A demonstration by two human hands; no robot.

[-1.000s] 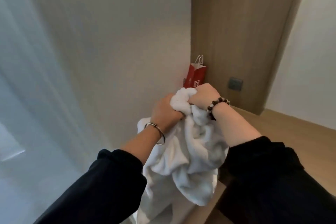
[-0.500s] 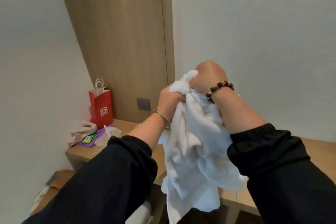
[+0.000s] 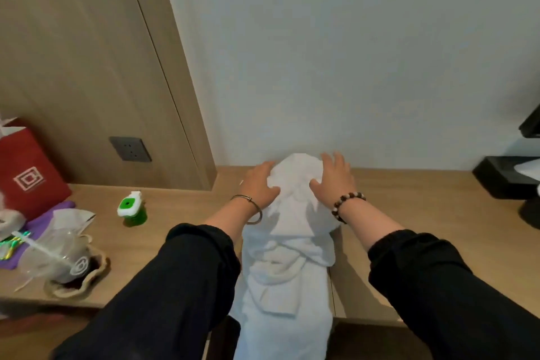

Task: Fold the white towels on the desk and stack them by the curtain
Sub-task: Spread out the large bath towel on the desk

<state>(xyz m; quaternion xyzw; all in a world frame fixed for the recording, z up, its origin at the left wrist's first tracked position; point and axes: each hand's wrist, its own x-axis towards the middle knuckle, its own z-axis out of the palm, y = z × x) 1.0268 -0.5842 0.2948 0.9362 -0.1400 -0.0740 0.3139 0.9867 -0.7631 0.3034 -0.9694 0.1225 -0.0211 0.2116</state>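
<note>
A crumpled white towel [image 3: 287, 266] lies lengthwise across the wooden desk [image 3: 181, 231], its far end against the white wall and its near end hanging over the desk's front edge. My left hand [image 3: 258, 184] rests flat on the towel's far left part, fingers spread. My right hand [image 3: 333, 177] rests flat on its far right part, fingers spread too. Neither hand grips the cloth. No curtain shows in this view.
On the desk's left stand a red paper bag [image 3: 27, 172], a green bottle [image 3: 133, 209] and a clear plastic cup with a straw [image 3: 61, 260] on a purple cloth. A wall socket [image 3: 130, 149] sits in the wooden panel. Black objects [image 3: 508, 178] stand at the right.
The towel was bunched in both fists and held up in the air; now it lies on the desk with both hands opened flat on it. My view has swung right, away from the curtain.
</note>
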